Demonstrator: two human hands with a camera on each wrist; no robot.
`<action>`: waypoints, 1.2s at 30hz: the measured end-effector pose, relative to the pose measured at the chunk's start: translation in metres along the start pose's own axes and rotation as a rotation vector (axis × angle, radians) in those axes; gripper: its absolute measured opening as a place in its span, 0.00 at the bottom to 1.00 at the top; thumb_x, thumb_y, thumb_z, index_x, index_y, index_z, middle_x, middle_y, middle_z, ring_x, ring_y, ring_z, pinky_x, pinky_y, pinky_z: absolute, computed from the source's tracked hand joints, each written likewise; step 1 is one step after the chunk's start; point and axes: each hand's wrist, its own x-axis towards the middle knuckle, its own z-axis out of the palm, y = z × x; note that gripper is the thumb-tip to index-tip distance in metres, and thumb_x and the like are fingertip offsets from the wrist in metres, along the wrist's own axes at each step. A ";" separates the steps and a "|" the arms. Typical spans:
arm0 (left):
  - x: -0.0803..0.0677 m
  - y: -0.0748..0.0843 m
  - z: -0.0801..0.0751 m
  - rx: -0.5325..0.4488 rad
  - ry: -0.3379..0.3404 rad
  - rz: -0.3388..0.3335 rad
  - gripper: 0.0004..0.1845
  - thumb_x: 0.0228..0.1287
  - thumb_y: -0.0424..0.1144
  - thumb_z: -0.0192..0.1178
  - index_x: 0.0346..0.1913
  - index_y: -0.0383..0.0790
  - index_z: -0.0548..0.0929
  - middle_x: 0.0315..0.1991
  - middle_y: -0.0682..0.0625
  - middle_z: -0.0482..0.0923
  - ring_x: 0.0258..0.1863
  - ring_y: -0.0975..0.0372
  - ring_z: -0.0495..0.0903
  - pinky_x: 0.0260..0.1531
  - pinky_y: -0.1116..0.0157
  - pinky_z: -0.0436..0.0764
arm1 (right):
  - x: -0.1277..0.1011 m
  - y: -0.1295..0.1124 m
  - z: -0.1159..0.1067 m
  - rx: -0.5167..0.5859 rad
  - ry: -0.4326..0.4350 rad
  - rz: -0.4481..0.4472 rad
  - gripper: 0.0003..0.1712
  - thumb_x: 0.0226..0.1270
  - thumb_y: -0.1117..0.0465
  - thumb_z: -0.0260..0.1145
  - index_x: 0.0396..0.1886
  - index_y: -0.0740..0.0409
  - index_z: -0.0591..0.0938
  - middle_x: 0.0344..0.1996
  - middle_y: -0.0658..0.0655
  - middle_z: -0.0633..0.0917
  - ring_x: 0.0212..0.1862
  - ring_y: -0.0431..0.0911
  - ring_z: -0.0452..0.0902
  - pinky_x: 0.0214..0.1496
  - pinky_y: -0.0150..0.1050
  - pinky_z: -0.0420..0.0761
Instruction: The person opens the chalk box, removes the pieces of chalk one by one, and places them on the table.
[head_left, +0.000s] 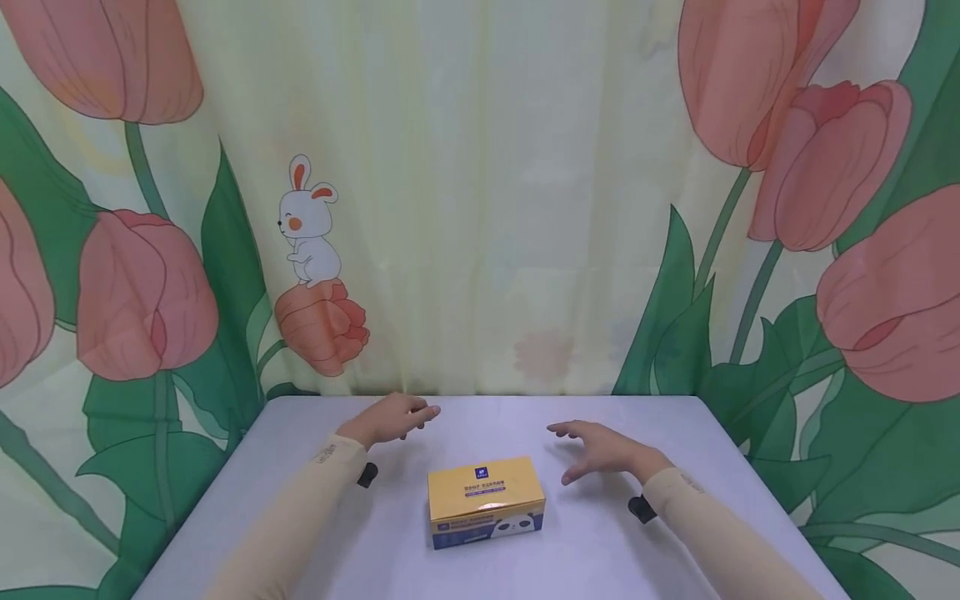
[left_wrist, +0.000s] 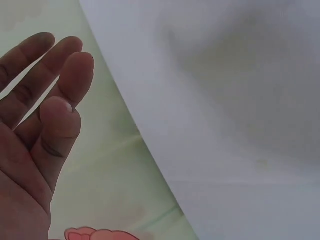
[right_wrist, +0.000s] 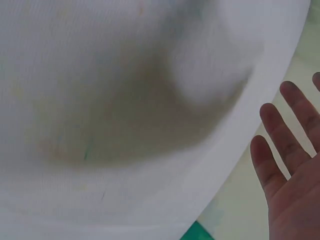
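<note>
A closed yellow and blue cardboard box [head_left: 486,498] with a panda face on its front lies on the white table, in the head view. My left hand [head_left: 392,418] hovers behind and left of the box, apart from it, holding nothing. In the left wrist view its fingers [left_wrist: 42,62] are extended, with the thumb close to the index finger. To the right of the box my right hand [head_left: 603,450] is held above the table, also bare, thumb spread from the fingers. The right wrist view shows its fingers [right_wrist: 280,132] straight and apart. The box appears in neither wrist view.
The white table [head_left: 600,550] ends at a back edge against a curtain [head_left: 480,208] printed with tulips and a rabbit. A small black device [head_left: 367,475] sits at the left wrist, and another black device [head_left: 642,508] at the right wrist.
</note>
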 end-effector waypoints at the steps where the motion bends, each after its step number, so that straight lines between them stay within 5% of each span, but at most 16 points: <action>1: -0.001 0.003 0.001 -0.005 -0.011 0.000 0.29 0.74 0.67 0.50 0.50 0.47 0.87 0.44 0.47 0.87 0.31 0.61 0.80 0.36 0.60 0.80 | 0.001 -0.002 0.002 0.004 -0.002 -0.008 0.56 0.46 0.47 0.85 0.76 0.52 0.71 0.69 0.59 0.78 0.70 0.62 0.71 0.70 0.65 0.69; 14: -0.017 0.024 0.022 -0.088 -0.056 0.048 0.32 0.73 0.67 0.51 0.56 0.44 0.86 0.42 0.47 0.87 0.23 0.59 0.78 0.31 0.61 0.78 | 0.002 -0.022 0.020 -0.041 -0.049 -0.071 0.64 0.36 0.36 0.87 0.77 0.42 0.70 0.64 0.49 0.82 0.71 0.58 0.72 0.71 0.67 0.66; 28: -0.033 0.044 0.035 -0.009 -0.093 0.068 0.24 0.65 0.69 0.59 0.47 0.54 0.88 0.35 0.61 0.82 0.28 0.65 0.79 0.27 0.65 0.80 | -0.001 -0.037 0.036 -0.042 -0.056 -0.096 0.60 0.39 0.32 0.84 0.74 0.46 0.74 0.67 0.50 0.81 0.70 0.56 0.74 0.69 0.63 0.72; 36: -0.033 0.051 0.037 0.124 -0.096 0.140 0.29 0.57 0.70 0.64 0.51 0.54 0.88 0.42 0.63 0.83 0.43 0.66 0.79 0.45 0.61 0.81 | 0.001 -0.033 0.037 -0.142 0.011 -0.117 0.58 0.41 0.26 0.79 0.70 0.50 0.76 0.62 0.48 0.84 0.64 0.50 0.78 0.70 0.61 0.69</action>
